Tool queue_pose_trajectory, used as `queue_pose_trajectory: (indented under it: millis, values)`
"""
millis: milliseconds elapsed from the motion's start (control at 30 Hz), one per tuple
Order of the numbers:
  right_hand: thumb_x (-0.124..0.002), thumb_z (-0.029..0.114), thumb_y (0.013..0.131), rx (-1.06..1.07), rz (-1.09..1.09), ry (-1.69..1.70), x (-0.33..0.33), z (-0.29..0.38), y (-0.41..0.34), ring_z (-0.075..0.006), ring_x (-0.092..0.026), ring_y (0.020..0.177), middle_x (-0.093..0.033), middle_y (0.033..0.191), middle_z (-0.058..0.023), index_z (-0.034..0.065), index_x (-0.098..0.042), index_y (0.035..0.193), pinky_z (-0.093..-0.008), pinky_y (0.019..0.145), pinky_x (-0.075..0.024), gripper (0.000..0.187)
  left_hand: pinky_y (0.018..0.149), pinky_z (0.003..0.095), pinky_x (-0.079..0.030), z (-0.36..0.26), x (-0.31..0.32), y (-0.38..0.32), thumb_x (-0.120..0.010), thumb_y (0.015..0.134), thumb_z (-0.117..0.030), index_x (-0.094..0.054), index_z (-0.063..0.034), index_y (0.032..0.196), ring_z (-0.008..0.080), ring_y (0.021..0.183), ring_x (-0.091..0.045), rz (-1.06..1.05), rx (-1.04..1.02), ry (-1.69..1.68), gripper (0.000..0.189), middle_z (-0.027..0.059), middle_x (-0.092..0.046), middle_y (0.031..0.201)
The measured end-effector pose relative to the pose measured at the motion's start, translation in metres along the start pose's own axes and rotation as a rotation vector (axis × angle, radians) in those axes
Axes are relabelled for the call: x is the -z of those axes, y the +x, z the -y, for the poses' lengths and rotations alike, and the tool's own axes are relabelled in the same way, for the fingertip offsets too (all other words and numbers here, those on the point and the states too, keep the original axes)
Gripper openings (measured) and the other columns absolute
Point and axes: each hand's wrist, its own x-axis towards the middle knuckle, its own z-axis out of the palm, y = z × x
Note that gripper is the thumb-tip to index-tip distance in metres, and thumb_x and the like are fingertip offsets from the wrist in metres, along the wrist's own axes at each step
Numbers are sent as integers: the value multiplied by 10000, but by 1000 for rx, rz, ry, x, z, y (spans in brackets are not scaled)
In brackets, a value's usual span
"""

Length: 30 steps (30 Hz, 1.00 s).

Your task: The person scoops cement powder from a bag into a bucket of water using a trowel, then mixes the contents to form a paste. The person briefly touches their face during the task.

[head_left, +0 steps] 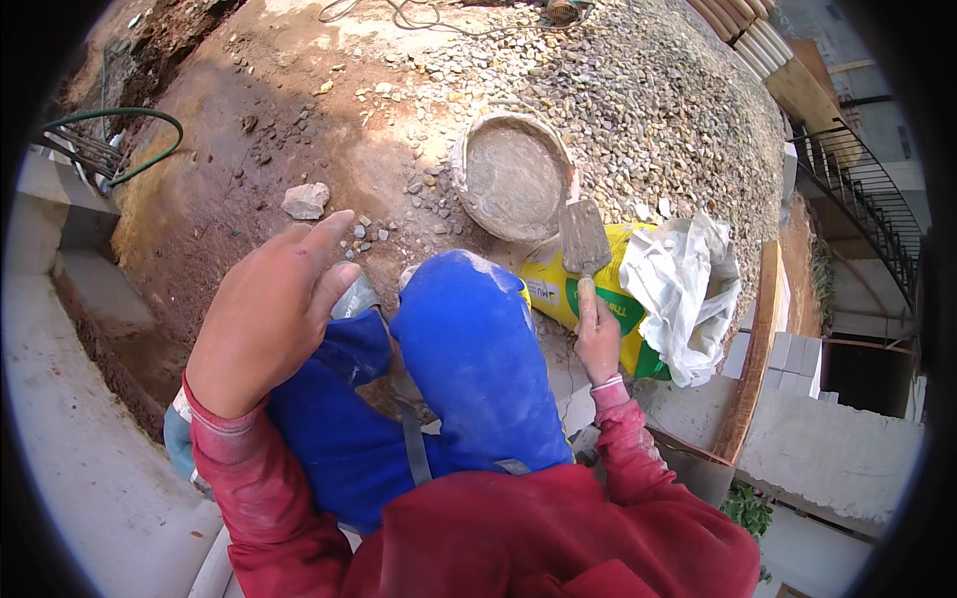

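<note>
My left hand (273,310) is raised over my left leg, empty, with its thumb apart from the fingers. My right hand (598,340) grips the wooden handle of a trowel (585,239). Grey residue coats the trowel's flat metal blade, which points away from me beside the rim of a round bucket (462,176). Wet grey mortar (516,176) lies in the bucket. Under and beside the trowel is a yellow and green bag (632,250) bearing print, with a crumpled white plastic sack (677,288) against it.
A gravel heap (658,112) spreads beyond the bucket. A pale stone (306,201) lies on the muddy ground. A green hose (161,114) curves at the left, near a concrete ledge (75,389). At the right are a wooden plank (757,359), a concrete wall (830,456) and a black metal railing (867,194).
</note>
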Motion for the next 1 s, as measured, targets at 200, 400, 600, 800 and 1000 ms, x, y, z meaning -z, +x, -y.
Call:
queue_pose_trajectory:
  millis: [200,400,600,800,1000]
  values:
    - [-455,404,1082,-474,378,-29,-6,61,45,-200,-576,538,-610,761,-106,-13,-631,1102,-345,462,-456,454,873,488,-514,-2,11,-3,-638,982,-199,-589,-21,1360,427,1034,-639,21,48,26,421,213,-669,1104]
    - [-484,423,1070,-792,425,438,-34,108,72,-112,-472,430,-545,722,-33,29,-598,1030,-296,361,-339,412,847,489,-505,-6,9,-2,-636,982,-184,-578,-34,1381,420,993,-637,18,39,-23,430,205,-662,1053]
    - [-466,467,1072,-560,229,158,-17,49,36,-129,-496,434,-552,691,-49,7,-610,1059,-299,386,-374,482,891,443,-494,-6,21,-6,-638,988,-158,-545,-59,1445,431,1028,-623,111,154,-4,477,212,-647,1143]
    - [-482,375,1093,-132,125,151,-82,26,8,-98,-493,461,-577,722,-25,31,-639,1158,-277,384,-362,384,873,443,-494,-11,17,2,-645,984,-162,-546,-59,1445,427,1006,-620,88,109,-23,483,207,-645,1113]
    - [-573,428,1042,-579,382,331,-45,105,77,-130,-530,458,-609,720,-77,-25,-666,1184,-309,392,-387,484,872,450,-494,0,10,-4,-641,983,-154,-545,-58,1444,420,1016,-625,123,154,19,480,210,-647,1124]
